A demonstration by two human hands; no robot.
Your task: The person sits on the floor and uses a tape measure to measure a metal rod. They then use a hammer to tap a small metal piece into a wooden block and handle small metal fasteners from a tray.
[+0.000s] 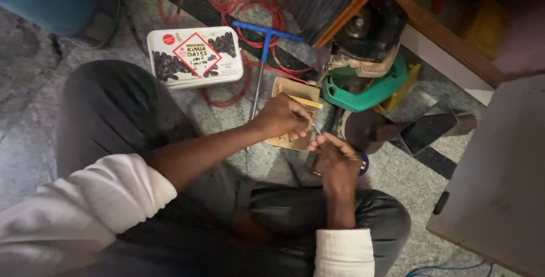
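**Caller:** Wooden piece, small and pale, sits on the stone floor just past your knees, and both your hands meet over its near edge. Your right hand is curled narrow around something thin; I see a short metal glint at the fingertips, but whether it's a screw, a bit or a blade, I cannot tell.

**Spotter:** Your left hand is closed too, pinching down on the wooden piece from above, fingers tight to where that metal tip points. That's my worry: if the tip skates off the wood, it runs straight into your left fingers.

**Caller:** And the piece is only held by that pinch. Nothing clamps it, so a hard push may spin it or tip it on the floor.

**Spotter:** It's dim down there as well. Drop a small part on that speckled floor and you may struggle to find it.

**Caller:** Farther out, the blue T-handled tool lies just beyond the wood, its shaft running toward your left wrist; a sweep of the arm could knock it.

**Spotter:** Beyond that, the red cable loops around the white tin, and the green-guarded power tool sits close on your right. Snag a loop with a foot and something out there gets dragged.
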